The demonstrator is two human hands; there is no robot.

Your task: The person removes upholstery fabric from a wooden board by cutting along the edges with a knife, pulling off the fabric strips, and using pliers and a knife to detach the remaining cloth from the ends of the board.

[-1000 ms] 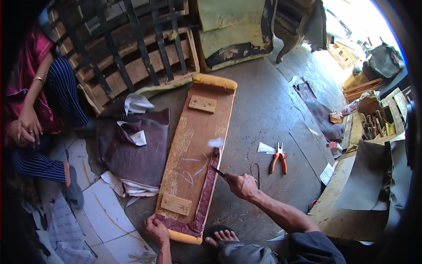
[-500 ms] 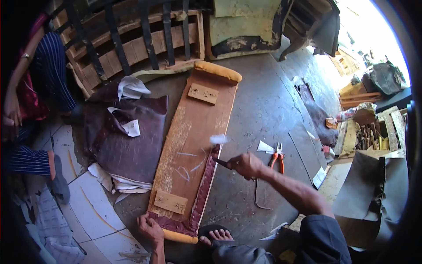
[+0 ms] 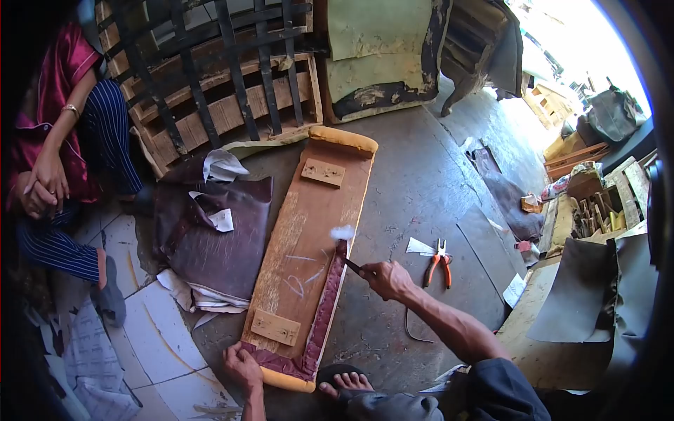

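A long wooden panel with yellow foam edging lies slantwise on the floor before me. Maroon leatherette is folded over its near end and up part of its right side. My left hand is closed on the panel's near left corner. In my right fist is a slim dark tool, its kind unclear; its tip meets the upper end of the maroon strip. Just above that spot sits a white fluffy tuft. Orange-handled pliers lie on the floor right of my right hand.
Folded maroon leatherette lies left of the panel. Behind it stands a wooden frame with black webbing. Another person sits at the left, hands together. Wood scraps and dark sheet material are on the right.
The view has shifted slightly, showing more of the seated person, whose hands are now together. My right hand with the tool stays at the strip's upper end; my left hand keeps its hold.
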